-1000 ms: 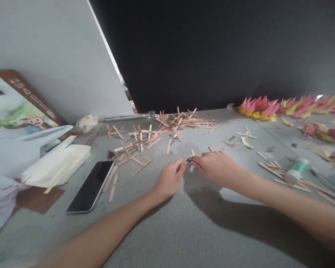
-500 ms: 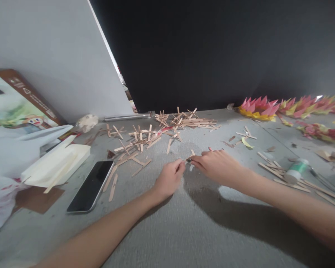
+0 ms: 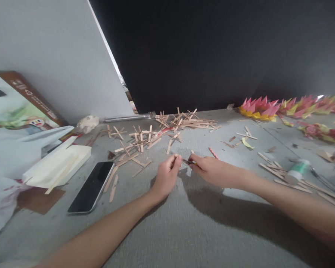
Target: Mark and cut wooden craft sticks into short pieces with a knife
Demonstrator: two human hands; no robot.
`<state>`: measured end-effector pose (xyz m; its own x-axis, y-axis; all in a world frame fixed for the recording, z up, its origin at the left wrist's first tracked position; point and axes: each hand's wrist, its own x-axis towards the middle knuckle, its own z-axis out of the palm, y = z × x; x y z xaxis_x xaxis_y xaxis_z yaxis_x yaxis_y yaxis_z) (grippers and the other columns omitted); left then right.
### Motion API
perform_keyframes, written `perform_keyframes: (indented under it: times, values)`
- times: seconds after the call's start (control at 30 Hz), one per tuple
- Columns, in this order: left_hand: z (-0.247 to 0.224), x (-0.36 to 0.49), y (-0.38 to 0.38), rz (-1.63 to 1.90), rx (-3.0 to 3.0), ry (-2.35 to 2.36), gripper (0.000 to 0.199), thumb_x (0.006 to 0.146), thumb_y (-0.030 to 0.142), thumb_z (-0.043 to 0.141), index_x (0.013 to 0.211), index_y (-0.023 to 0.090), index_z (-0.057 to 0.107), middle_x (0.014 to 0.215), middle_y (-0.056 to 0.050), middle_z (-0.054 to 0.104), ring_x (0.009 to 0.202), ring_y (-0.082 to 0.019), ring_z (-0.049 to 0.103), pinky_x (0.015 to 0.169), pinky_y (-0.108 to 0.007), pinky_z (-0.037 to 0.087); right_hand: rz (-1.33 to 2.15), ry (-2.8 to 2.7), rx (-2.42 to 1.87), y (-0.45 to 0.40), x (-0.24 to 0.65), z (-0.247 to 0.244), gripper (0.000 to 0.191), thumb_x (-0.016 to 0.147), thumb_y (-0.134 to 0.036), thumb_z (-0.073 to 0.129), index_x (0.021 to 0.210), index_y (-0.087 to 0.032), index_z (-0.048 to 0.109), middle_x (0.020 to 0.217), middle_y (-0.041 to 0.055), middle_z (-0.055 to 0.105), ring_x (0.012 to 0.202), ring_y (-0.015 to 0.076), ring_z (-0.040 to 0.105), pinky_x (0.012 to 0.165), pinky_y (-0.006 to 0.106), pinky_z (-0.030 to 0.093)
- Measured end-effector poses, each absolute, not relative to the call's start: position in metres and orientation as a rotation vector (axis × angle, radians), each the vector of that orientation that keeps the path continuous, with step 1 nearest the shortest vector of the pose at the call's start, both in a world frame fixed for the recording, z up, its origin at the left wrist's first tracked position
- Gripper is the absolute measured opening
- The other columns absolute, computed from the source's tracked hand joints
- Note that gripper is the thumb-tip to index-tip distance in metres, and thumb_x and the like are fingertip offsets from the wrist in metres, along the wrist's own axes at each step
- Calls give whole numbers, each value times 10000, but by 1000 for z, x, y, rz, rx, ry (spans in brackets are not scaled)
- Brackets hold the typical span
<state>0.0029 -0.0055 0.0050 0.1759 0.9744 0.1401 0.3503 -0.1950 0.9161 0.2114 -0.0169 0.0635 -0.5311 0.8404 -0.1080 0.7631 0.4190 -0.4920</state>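
Note:
My left hand (image 3: 167, 175) is closed in a pinch near the middle of the floor. What lies between its thumb and fingers is mostly hidden. Just to the right, my right hand (image 3: 212, 169) grips a small tool with a dark metal tip (image 3: 186, 161) and a bit of yellow near the fingers. That tip points left and nearly meets my left fingertips. A red-and-white striped stick (image 3: 213, 153) shows behind my right hand; whether it is held or lying there I cannot tell. Wooden craft sticks (image 3: 141, 141), many joined in crosses, lie beyond my left hand.
A phone (image 3: 91, 188) and a pale open carton (image 3: 61, 163) lie to the left. At right are a white-green bottle (image 3: 297, 171), loose sticks (image 3: 269, 163) and pink-yellow folded paper rings (image 3: 259, 108). A black panel (image 3: 212, 56) stands at the back.
My left hand has turned slightly upward. My right hand has shifted a little and lower, so more of the metal tip and the striped stick shows.

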Motion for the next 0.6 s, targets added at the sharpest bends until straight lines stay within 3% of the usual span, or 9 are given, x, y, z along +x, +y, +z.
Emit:
perform_keyframes:
  times: [0.1, 0.17, 0.27, 0.33, 0.4, 0.6]
  values:
    - [2, 2, -6, 1088, 1673, 1263, 270, 1055, 457, 455, 962, 216, 534, 737, 36, 524, 653, -131, 489, 652, -255, 383, 895, -2345, -1417, -15, 209, 66, 240, 1113, -353, 311, 1043, -216, 495, 762, 12, 654, 716, 184, 664, 761, 317, 448]
    - [0, 3, -6, 1101, 1723, 1231, 200, 1029, 361, 511, 1167, 219, 537, 947, -26, 651, 787, -149, 594, 746, -275, 453, 998, -2251, -1421, -15, 208, 66, 242, 1116, -369, 298, 1024, -228, 472, 680, -32, 597, 590, 148, 618, 689, 288, 436]
    - [-2, 5, -8, 1029, 1799, 1163, 497, 997, 282, 566, 1465, 244, 403, 1198, -90, 683, 899, -162, 652, 832, -311, 492, 1220, -2111, -1421, -17, 205, 59, 227, 1118, -389, 277, 1042, -245, 436, 606, -75, 512, 426, 118, 542, 520, 240, 386]
    - [-3, 5, -9, 968, 1808, 1148, 616, 1015, 286, 552, 1574, 252, 294, 1160, -80, 707, 860, -158, 658, 825, -316, 495, 1334, -2033, -1407, -18, 203, 52, 217, 1118, -408, 276, 1057, -253, 416, 606, -76, 498, 391, 120, 531, 430, 217, 347]
    - [-3, 4, -10, 916, 1813, 1137, 612, 1047, 299, 506, 1604, 231, 263, 1024, -48, 729, 794, -156, 648, 793, -308, 487, 1375, -1991, -1397, -19, 201, 46, 213, 1118, -420, 282, 1058, -257, 406, 594, -81, 478, 373, 123, 520, 382, 205, 333]
    - [2, 4, -11, 852, 1845, 1144, 514, 1073, 318, 462, 1566, 201, 372, 874, -15, 713, 759, -158, 642, 755, -280, 475, 1392, -1987, -1415, -21, 199, 42, 217, 1121, -400, 259, 1072, -250, 409, 555, -85, 478, 362, 125, 528, 357, 183, 355]
